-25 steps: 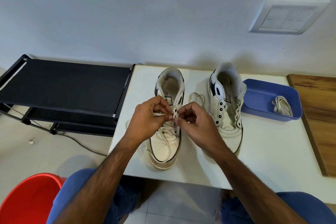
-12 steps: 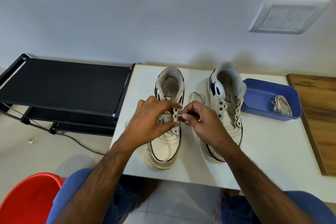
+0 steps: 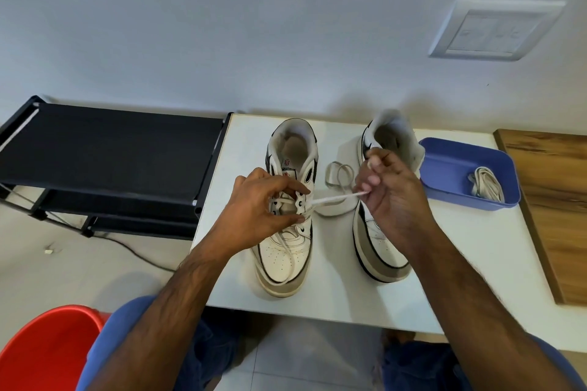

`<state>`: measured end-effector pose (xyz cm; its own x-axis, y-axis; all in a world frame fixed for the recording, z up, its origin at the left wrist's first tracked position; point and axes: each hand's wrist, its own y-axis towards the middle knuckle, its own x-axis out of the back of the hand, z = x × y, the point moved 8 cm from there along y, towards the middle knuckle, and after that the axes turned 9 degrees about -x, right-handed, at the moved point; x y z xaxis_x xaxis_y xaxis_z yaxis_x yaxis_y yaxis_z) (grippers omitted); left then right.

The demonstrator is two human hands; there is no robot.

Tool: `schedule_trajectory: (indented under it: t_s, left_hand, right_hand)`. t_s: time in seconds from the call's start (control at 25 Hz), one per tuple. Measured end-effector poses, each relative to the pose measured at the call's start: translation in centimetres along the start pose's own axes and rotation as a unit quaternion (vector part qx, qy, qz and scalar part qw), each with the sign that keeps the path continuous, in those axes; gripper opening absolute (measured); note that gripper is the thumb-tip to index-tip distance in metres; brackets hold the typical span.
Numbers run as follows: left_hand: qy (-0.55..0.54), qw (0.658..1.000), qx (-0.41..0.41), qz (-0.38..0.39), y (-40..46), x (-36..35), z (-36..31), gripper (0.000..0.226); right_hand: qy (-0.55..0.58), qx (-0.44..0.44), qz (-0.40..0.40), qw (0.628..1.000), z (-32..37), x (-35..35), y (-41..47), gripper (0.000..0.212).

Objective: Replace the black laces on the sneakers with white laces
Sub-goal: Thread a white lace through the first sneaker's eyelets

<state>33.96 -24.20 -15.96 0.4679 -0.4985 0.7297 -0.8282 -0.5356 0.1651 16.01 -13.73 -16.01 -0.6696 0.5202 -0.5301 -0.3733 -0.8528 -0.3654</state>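
Two white sneakers with black trim stand on the white table [image 3: 460, 263], toes toward me. My left hand [image 3: 260, 209] grips the eyelet flap of the left sneaker [image 3: 286, 251], thumb and finger around an eyelet. A white lace [image 3: 333, 198] runs out of that eyelet, taut to the right, and my right hand [image 3: 387, 197] pinches its end above the right sneaker [image 3: 381, 251]. The slack of this lace loops on the table between the shoes. Lower eyelets of the left sneaker carry white lace. The right sneaker has no lace in view.
A blue tray [image 3: 444, 168] at the back right holds a bundled white lace [image 3: 486, 184]. A wooden board [image 3: 552, 200] lies at the table's right edge. A black rack [image 3: 104, 149] stands left of the table, a red bucket [image 3: 44, 355] on the floor near my left knee.
My right hand has pulled the lace end out to the right and upward, away from the left sneaker, drawing the lace taut through the eyelet. My left hand stays on the eyelet flap.
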Motion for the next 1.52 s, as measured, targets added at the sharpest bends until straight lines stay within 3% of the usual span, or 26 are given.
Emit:
schedule_trajectory:
  t_s: [0.08,0.16,0.24,0.44,0.48,0.56,0.68,0.76,0.8,0.88,0.96,1.0,1.16,1.24,1.32,1.36,1.48,1.52]
  left_hand:
    - [-0.005,1.0,-0.002,0.0,0.0,0.0,0.0,0.044]
    - [-0.007,1.0,-0.011,-0.002,0.1,-0.1,-0.2,0.045]
    - [-0.011,1.0,-0.018,-0.003,0.1,-0.1,-0.1,0.046]
    - [-0.013,1.0,-0.024,-0.002,0.1,-0.2,0.0,0.05]
    - [-0.014,1.0,-0.026,-0.001,0.1,-0.2,0.0,0.05]
    - [-0.017,0.999,-0.027,0.002,0.1,-0.2,0.0,0.05]
    - [-0.018,1.0,-0.019,0.01,0.2,-0.3,0.1,0.05]
    - [-0.018,1.0,-0.016,0.011,0.2,-0.3,0.2,0.049]
    - [-0.02,1.0,-0.014,0.01,0.2,-0.3,0.2,0.048]
    - [-0.025,0.999,-0.021,0.009,0.2,-0.3,0.3,0.043]
    - [-0.025,0.999,-0.046,0.001,0.2,0.0,0.0,0.032]
    - [-0.018,0.998,-0.056,-0.01,0.2,0.3,-0.1,0.028]
    - [0.083,0.992,-0.055,-0.078,0.6,1.7,-0.1,0.042]
    - [0.084,0.992,-0.038,-0.085,0.6,1.9,0.0,0.038]
    - [0.054,0.995,-0.035,-0.074,0.8,1.7,0.2,0.036]
    - [0.038,0.996,-0.036,-0.073,0.8,1.7,0.4,0.036]
    - [0.004,0.996,-0.03,-0.08,0.9,1.9,0.9,0.039]
    - [-0.001,0.996,-0.03,-0.079,1.0,1.9,1.0,0.041]
  right_hand:
    - [-0.26,-0.014,-0.037,0.965,-1.0,-0.5,-0.1,0.01]
    - [-0.466,-0.014,-0.023,0.885,-2.4,-1.7,-0.5,0.006]
    - [-0.525,-0.001,-0.004,0.851,-3.4,-2.8,-0.8,0.011]
    - [-0.557,0.042,-0.031,0.829,-4.2,-3.1,-0.2,0.012]
    - [-0.549,0.044,-0.026,0.834,-4.1,-3.2,-0.2,0.007]
    - [-0.467,0.051,-0.003,0.883,-3.2,-3.0,-0.1,0.007]
    - [-0.115,0.079,0.093,0.986,0.4,-2.3,-0.8,0.01]
    - [0.099,0.056,0.137,0.984,1.8,-1.8,-0.9,0.014]
    - [0.099,0.048,0.118,0.987,1.9,-1.6,-0.8,0.017]
    - [-0.116,0.044,0.03,0.992,1.2,-1.3,-0.5,0.022]
    - [-0.368,0.011,-0.008,0.93,-0.7,-1.7,-0.4,0.019]
    - [-0.439,-0.005,-0.006,0.899,-1.7,-1.9,-0.4,0.021]
    - [-0.574,0.032,-0.004,0.818,-3.1,-3.1,-0.7,0.02]
    - [-0.6,0.067,0.0,0.797,-3.4,-3.6,-0.6,0.016]
    - [-0.58,0.086,-0.002,0.81,-3.4,-3.6,-0.2,0.012]
    - [-0.536,0.079,-0.006,0.84,-3.3,-3.3,0.0,0.01]
    - [-0.268,0.045,0.004,0.962,-2.0,-2.2,0.1,0.013]
    - [-0.15,0.029,0.026,0.988,-1.4,-2.0,0.1,0.014]
